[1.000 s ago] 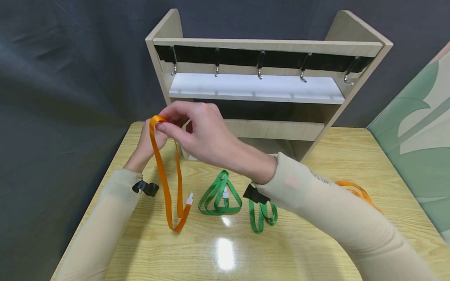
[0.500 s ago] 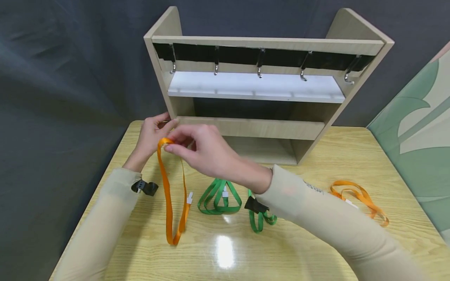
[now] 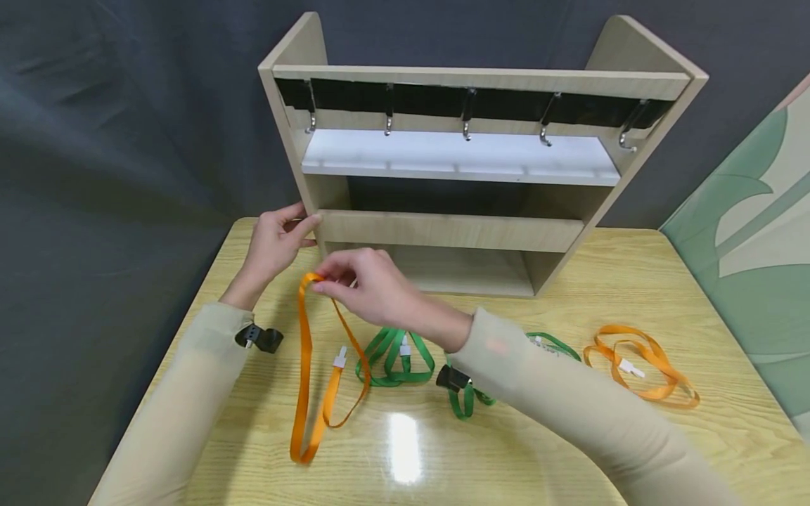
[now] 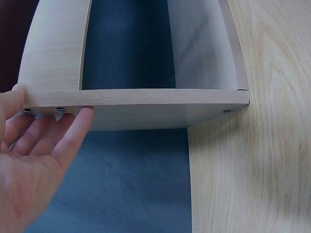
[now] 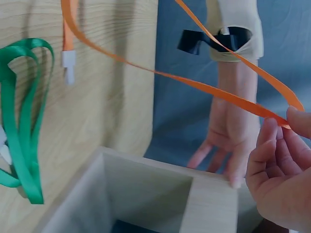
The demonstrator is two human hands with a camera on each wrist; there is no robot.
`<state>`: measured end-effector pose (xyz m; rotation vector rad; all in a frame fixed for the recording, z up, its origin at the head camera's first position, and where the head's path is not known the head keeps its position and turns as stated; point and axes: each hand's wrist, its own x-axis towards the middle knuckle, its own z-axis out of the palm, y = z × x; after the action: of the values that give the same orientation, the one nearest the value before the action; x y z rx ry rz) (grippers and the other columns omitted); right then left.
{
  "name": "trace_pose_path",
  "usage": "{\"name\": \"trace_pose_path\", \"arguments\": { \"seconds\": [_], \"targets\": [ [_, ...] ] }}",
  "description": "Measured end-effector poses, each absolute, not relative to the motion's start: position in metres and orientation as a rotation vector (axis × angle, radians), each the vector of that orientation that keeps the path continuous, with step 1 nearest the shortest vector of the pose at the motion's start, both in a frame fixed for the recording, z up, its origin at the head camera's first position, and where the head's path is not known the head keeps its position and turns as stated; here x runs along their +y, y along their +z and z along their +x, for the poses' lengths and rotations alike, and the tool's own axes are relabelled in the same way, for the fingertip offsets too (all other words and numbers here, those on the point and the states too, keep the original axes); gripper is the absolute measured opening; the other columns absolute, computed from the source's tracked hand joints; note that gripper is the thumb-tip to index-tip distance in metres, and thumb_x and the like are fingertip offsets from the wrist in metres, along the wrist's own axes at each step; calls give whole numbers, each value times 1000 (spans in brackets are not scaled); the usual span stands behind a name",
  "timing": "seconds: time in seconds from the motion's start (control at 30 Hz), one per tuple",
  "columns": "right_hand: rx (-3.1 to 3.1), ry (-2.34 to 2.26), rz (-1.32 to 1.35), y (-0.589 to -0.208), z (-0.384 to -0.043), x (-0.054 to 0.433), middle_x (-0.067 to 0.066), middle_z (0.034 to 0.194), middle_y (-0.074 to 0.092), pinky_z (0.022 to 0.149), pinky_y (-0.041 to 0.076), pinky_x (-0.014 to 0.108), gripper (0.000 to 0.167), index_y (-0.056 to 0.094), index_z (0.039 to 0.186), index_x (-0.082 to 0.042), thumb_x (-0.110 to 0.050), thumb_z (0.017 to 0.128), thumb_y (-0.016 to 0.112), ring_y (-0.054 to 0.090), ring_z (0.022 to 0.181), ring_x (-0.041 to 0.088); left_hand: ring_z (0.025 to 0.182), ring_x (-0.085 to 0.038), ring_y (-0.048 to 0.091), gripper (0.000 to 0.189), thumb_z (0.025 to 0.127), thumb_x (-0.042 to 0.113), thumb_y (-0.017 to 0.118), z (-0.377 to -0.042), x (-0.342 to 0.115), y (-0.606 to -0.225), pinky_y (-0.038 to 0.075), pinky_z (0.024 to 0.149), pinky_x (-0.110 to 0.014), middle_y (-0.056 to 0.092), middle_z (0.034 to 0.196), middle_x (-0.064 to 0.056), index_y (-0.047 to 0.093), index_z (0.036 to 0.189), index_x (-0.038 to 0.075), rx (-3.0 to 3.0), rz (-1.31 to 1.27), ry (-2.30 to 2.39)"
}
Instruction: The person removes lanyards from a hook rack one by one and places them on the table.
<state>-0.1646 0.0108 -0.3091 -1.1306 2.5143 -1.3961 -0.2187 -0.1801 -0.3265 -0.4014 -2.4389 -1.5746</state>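
Note:
In the head view my right hand [image 3: 370,284] pinches the top of an orange lanyard [image 3: 305,365] between thumb and fingertips. The lanyard's loop hangs down to the wooden table, with its white clip [image 3: 339,358] at the loop's right. My left hand [image 3: 272,242] rests against the left side of the wooden rack [image 3: 449,230]. As the left wrist view shows, its extended fingers [image 4: 73,133] touch the outer side panel and the thumb lies at the front edge. Near the right hand lies a green lanyard [image 3: 380,380]; another green lanyard [image 3: 467,402] is partly hidden by the right forearm.
Several metal hooks [image 3: 467,130] line the rack's upper bar. A white shelf [image 3: 455,154] sits below them. A second orange lanyard [image 3: 658,358] lies at the table's right. More green strap [image 3: 557,344] shows behind the right sleeve. Dark cloth [image 3: 126,140] hangs behind and left.
My right hand has moved down and toward the right with the orange lanyard, whose loop has spread wider on the table. The left hand, earlier partly hidden, stays at the rack's side.

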Motion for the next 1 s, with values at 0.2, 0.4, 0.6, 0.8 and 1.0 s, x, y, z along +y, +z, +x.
{"name": "trace_pose_path", "arguments": {
  "seconds": [0.2,0.4,0.6,0.8,1.0],
  "targets": [
    [2441,-1481,-1039,-321,-168,7,-4,75,67,51,50,23,8,71,93,-7,-14,90,69,60,60,6,96,-36,63,31,95,6,60,-217,-180,-325,55,73,-42,63,110,-24,61,122,-9,-2432,-405,-1592],
    [2355,-1570,-943,-326,-166,4,-3,76,67,50,51,25,9,70,93,-5,-13,90,68,64,63,8,95,-37,63,31,95,6,60,-218,-180,-326,55,73,-44,62,109,-24,61,122,-9,-2428,-414,-1598],
    [2206,-1675,-820,-337,-166,6,3,81,68,63,57,30,9,67,98,2,-3,91,64,66,69,13,95,-37,63,32,95,6,59,-217,-180,-325,55,74,-43,62,109,-24,59,123,-9,-2437,-414,-1596],
    [2104,-1722,-688,-356,-170,8,12,86,67,67,58,30,12,64,103,7,3,92,59,67,76,19,96,-37,62,33,96,6,58,-217,-180,-325,55,74,-41,61,110,-24,59,125,-8,-2451,-411,-1591],
    [1990,-1784,-474,-372,-175,6,14,90,64,69,58,32,18,62,108,12,8,91,57,64,80,24,96,-38,62,33,95,6,58,-216,-180,-325,57,72,-31,61,110,-24,59,125,-8,-2451,-403,-1585]
  ]
}}
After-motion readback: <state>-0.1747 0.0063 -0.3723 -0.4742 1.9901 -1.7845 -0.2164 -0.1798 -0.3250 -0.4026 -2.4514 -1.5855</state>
